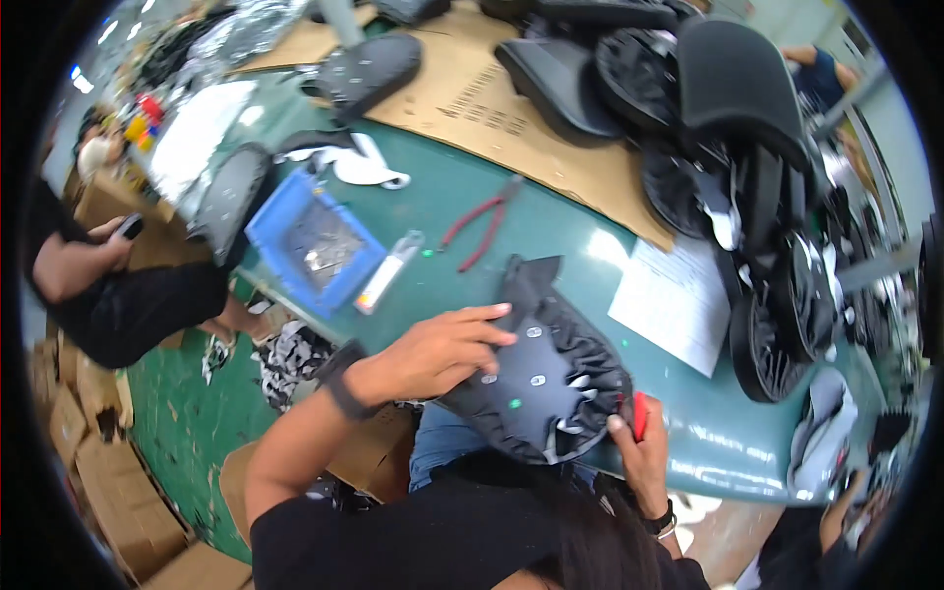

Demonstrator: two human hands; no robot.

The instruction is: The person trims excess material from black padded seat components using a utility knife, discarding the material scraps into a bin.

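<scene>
Two hands work one black seat (546,379) lying underside up at the green table's (551,226) near edge, long axis running away from the person. Left hand (442,349) presses flat, fingers together, on its left side; right hand (634,447) pinches a red tool (640,415) at its right rim.

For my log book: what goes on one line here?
left hand: flat on black fabric-wrapped seat pad | right hand: gripping small red tool at pad's edge | green table
</scene>
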